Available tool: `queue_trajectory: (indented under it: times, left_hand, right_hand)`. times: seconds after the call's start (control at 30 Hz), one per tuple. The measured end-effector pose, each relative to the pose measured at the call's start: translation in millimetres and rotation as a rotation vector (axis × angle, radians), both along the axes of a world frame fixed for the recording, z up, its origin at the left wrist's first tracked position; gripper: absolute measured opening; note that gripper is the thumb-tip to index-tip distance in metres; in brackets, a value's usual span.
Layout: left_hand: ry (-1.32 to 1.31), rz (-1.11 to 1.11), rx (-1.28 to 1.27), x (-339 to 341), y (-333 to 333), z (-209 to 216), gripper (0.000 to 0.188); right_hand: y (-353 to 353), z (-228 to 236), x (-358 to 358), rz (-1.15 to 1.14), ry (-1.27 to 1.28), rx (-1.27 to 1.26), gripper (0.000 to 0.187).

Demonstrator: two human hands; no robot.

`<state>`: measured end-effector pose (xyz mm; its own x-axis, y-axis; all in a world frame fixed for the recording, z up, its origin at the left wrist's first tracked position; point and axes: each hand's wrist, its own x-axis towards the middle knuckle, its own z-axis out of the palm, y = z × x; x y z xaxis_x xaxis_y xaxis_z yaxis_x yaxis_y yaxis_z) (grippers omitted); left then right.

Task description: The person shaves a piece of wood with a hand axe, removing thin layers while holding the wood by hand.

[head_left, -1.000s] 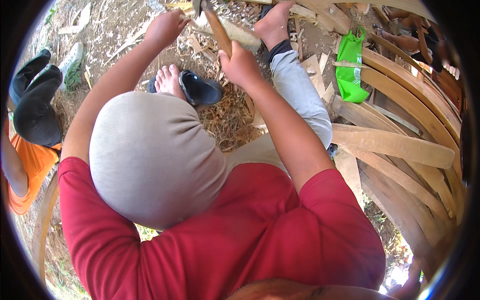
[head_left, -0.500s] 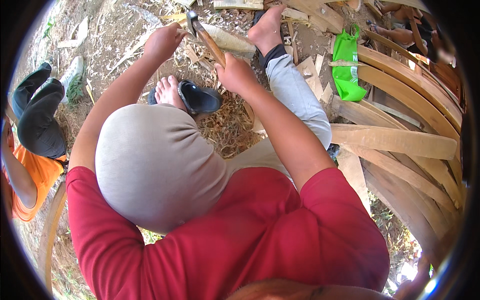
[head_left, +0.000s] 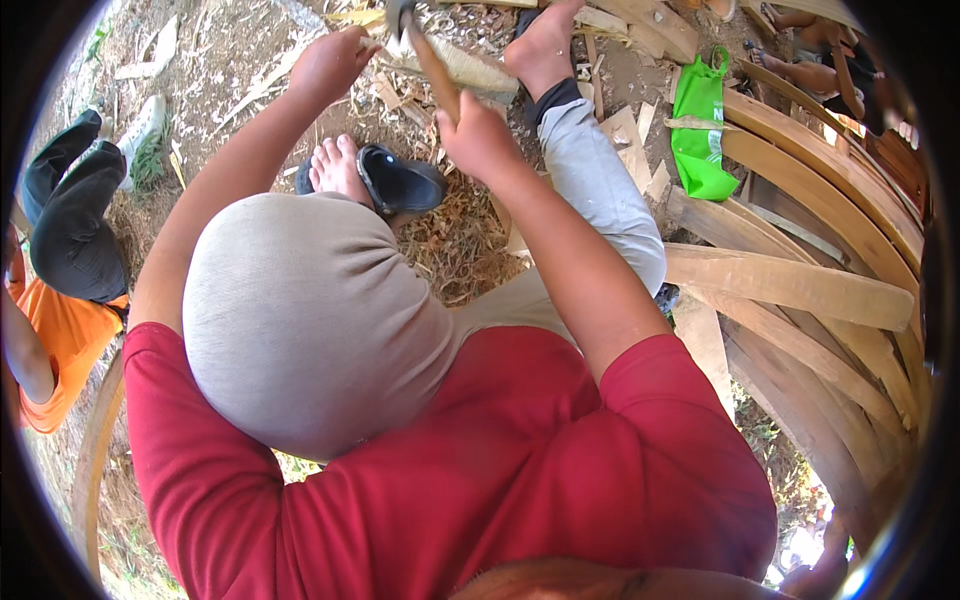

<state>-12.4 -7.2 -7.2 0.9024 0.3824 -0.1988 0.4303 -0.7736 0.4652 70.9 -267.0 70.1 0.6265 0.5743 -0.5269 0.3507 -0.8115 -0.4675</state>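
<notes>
In my right hand (head_left: 480, 138) is a hammer (head_left: 432, 72), the fingers wrapped round its wooden handle. The dark metal head points away from me, near the top edge of the view. My left hand (head_left: 330, 66) is closed, its fingertips next to the hammer head. A small pale bit shows at those fingertips, too small to name. Just beyond both hands lies a pale piece of timber (head_left: 468, 68) on the ground, partly hidden behind the hammer.
Wood shavings (head_left: 455, 250) cover the ground around my bare foot and a black clog (head_left: 402, 180). Curved planks (head_left: 790, 285) are piled to the right, with a green bag (head_left: 697, 130) beside them. At the left sits a person in orange (head_left: 65, 330); other people show at the upper right.
The hammer has swung up and slightly right, its head now at the top edge. My left hand has shifted a little farther away from me. Both hands stay closed.
</notes>
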Motion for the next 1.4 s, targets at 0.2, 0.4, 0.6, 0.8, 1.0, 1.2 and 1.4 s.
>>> queue_trajectory:
  times: [0.2, 0.4, 0.6, 0.8, 1.0, 1.2, 1.4]
  left_hand:
    - [-0.069, 0.006, -0.024, 4.5, 5.5, 1.9, 0.044]
    - [-0.044, 0.023, -0.047, 3.4, -2.1, 0.7, 0.043]
    - [-0.051, 0.024, -0.068, 0.7, 4.5, -2.4, 0.04]
    - [-0.081, 0.004, -0.045, 5.1, 4.4, -8.1, 0.04]
    - [-0.089, 0.026, -0.099, -5.7, -1.2, 1.7, 0.044]
    - [-0.04, 0.014, -0.046, 1.5, 5.8, -1.1, 0.043]
    - [-0.114, 0.005, -0.038, 5.0, 4.8, 2.6, 0.042]
  right_hand:
    - [11.4, 12.2, 8.8, 0.021, -0.037, 0.02, 0.041]
    - [-0.8, -11.2, 9.6, 0.136, -0.039, -0.108, 0.038]
    - [2.7, 9.6, 2.3, 0.091, 0.016, -0.112, 0.043]
    - [8.0, 7.6, 5.5, 0.091, -0.034, -0.075, 0.042]
    - [7.9, 0.8, -1.7, 0.131, -0.027, -0.162, 0.04]
    - [6.7, 1.1, 3.1, 0.095, -0.004, -0.126, 0.038]
    - [13.8, 15.5, 13.1, 0.056, -0.025, -0.088, 0.04]
